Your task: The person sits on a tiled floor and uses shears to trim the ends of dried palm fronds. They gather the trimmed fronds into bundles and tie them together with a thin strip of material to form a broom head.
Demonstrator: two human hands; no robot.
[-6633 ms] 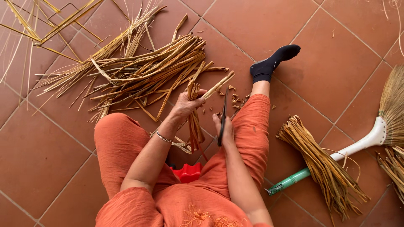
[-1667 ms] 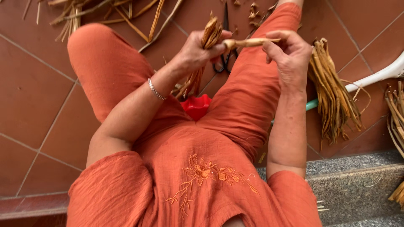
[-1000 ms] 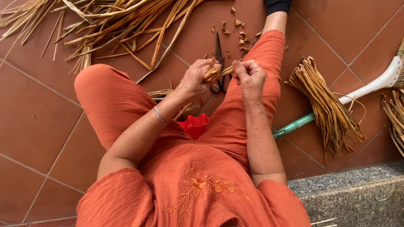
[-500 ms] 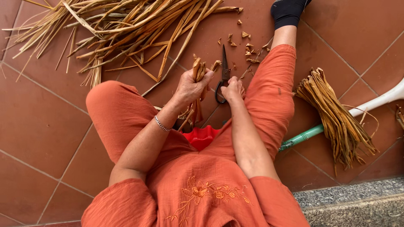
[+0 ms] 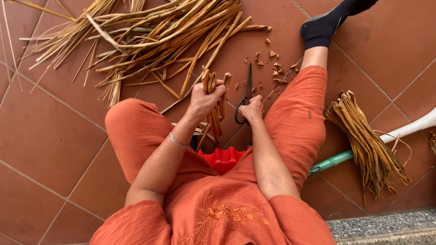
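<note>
The left hand point(image 5: 203, 100) was wrapped tight around a bundle of dried leaf strips point(image 5: 213, 102), its grip fully closed, holding them upright between the knees. The right hand point(image 5: 252, 110) had its fingers curled through the handles of black scissors point(image 5: 245, 93), blades together and pointing away over the tiled floor point(image 5: 50, 149), just beside the bundle.
</note>
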